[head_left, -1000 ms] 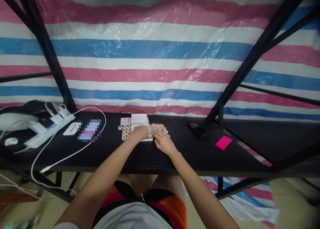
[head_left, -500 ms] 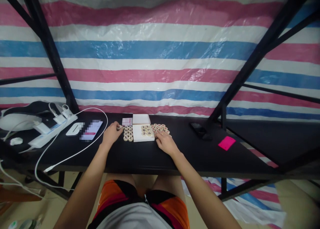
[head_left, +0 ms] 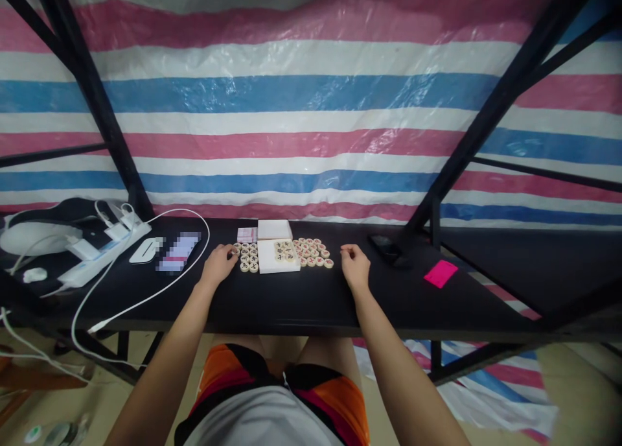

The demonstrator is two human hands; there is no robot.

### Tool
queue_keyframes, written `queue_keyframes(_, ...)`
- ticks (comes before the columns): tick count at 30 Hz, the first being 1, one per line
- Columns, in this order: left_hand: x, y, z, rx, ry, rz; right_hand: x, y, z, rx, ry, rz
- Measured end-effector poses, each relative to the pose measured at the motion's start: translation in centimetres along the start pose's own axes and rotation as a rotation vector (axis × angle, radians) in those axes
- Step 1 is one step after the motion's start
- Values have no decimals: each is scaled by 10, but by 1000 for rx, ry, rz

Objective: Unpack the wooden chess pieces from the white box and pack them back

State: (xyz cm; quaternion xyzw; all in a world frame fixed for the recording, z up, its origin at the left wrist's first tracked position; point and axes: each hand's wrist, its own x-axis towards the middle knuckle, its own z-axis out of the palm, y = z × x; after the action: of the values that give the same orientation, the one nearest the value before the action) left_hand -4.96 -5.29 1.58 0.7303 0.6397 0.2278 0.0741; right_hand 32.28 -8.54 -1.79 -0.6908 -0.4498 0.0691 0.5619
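Two hands at a white box and round discs on a black table.
Discs: pale, flat, marked faces up; round, so no long axis. Box mid-table, sides square to the near edge, a few discs inside, one cluster left of it, one right. The left hand is curled, fingertips touching the left cluster; grasp cannot be told. The right hand is curled, just right of the right cluster; contents cannot be told.

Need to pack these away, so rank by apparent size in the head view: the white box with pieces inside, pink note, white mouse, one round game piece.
1. the white box, largest
2. the pink note and the white mouse look alike; not ranked against each other
3. the round game piece, smallest
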Motion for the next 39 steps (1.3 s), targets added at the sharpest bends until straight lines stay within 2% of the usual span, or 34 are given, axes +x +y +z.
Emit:
queue_keyframes(3,0,1,1,-26,-11,14,0,2,2,-8,-46,2)
queue_keyframes(9,-3,6,-2,-27,17,12,0,4,3,-8,-35,-18)
queue_keyframes(12,-6,13,-3,10,62,87,-1,3,2,-6,-37,-43)
queue_keyframes(15,-6,32,-2,67,37,275,-4,0,2,-2,-47,-84)
queue_keyframes(18,0,62,1,123,-43,463,-10,-5,3,-1,-116,-185)
queue_keyframes(22,15,102,9,192,-219,464,-16,-10,8,-17,-257,-346)
queue_keyframes(24,21,114,16,241,-295,407,-17,-11,9,-19,-277,-360)
queue_keyframes(26,23,119,22,256,-315,358,-17,-11,9,-15,-268,-342)
queue_keyframes(31,21,120,31,249,-242,321,-15,-11,8,-8,-265,-318)
queue_keyframes(34,20,113,28,156,-197,315,-15,-12,8,-9,-262,-298)
queue_keyframes(36,19,101,21,48,-134,292,-15,-13,8,-12,-265,-281)
queue_keyframes(39,12,73,7,-104,7,215,-15,-13,8,-21,-273,-268)
